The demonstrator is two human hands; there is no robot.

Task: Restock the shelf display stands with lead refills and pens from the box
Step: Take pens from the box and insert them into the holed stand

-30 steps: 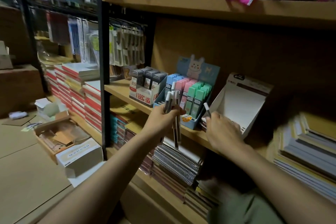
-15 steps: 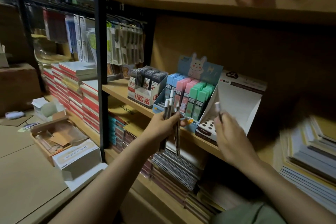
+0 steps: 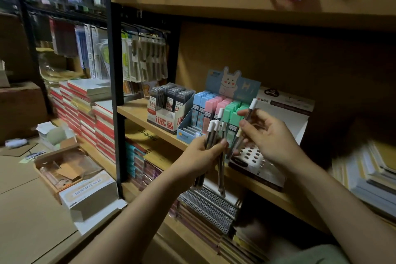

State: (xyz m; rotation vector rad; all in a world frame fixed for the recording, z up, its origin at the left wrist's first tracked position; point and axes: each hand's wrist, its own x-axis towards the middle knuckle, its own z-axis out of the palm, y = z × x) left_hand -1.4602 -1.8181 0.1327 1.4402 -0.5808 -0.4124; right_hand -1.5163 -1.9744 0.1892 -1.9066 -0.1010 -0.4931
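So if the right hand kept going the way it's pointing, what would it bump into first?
Probably the bundle of pens in the left hand: the right hand, holding one pen, points left toward it. Depth is hard to judge.

The book stacks [image 3: 368,169] at the right edge are smeared by blur. The left hand [image 3: 199,156] covers the middles of its pens [image 3: 216,135]. Label print on the lead refill boxes [image 3: 169,103] is too small to read.

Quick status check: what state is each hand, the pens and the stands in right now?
Left hand: gripping pen bundle, caps up.
Right hand: pinching single pen, tilted.
Pen stand: holes empty.
Pastel refill stand: nearly full.
Grey refill stand: stocked.
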